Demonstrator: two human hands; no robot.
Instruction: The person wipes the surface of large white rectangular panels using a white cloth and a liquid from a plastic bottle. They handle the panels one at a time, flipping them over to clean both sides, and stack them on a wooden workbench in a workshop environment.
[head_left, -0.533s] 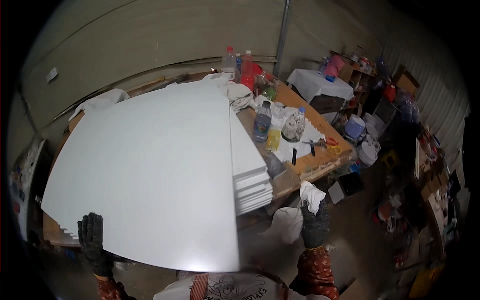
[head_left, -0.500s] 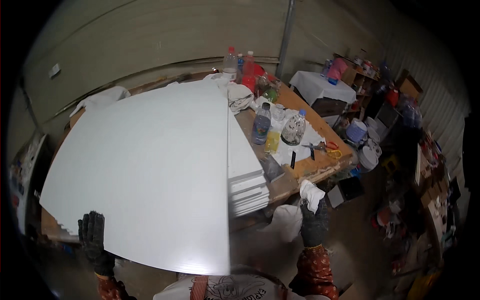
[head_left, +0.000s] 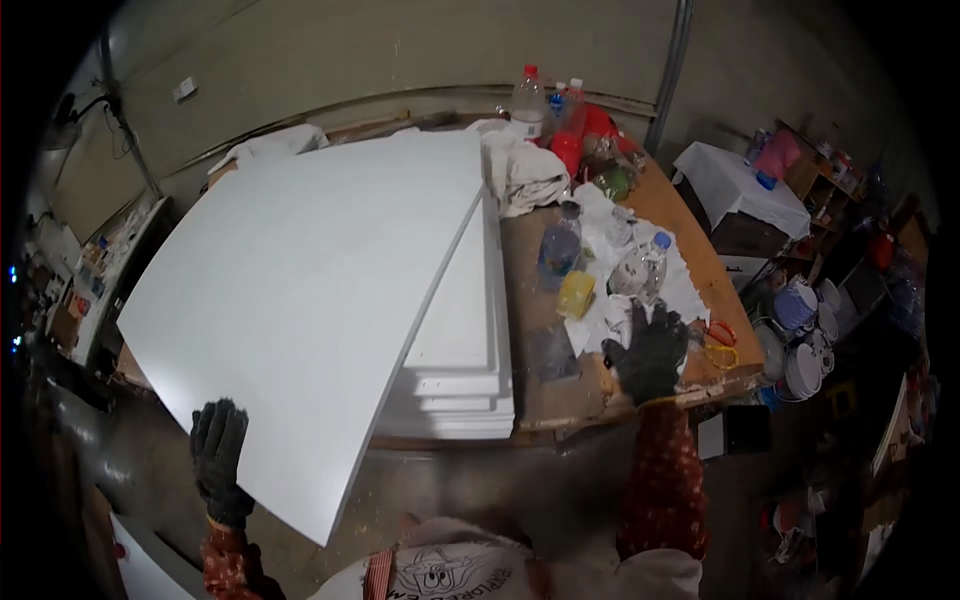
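Observation:
A large glossy white panel (head_left: 290, 260) lies askew on a stack of white panels (head_left: 455, 385), its near corner jutting past the table. Against the panel's near left edge rests my left hand (head_left: 220, 460) in a dark glove, fingers straight and close together; its thumb is hidden. My right hand (head_left: 650, 355), gloved the same way, reaches over the table's right part with its fingers spread. A crumpled white cloth (head_left: 618, 322) lies at its fingertips. Just beyond stands a clear bottle with a blue cap (head_left: 642, 270). Scissors with red and yellow handles (head_left: 722, 345) lie to the right.
A dark-capped bottle (head_left: 560, 250), a yellow block (head_left: 576, 295) and a dark flat plate (head_left: 553, 353) sit between stack and right hand. White rags (head_left: 525, 175) and red-capped bottles (head_left: 528, 105) stand farther back. Buckets (head_left: 800, 370) crowd the floor at right.
The top panel has turned, its near corner swinging left and baring more of the stack. My right hand has moved from beside the table onto it, and the white cloth has left its grasp.

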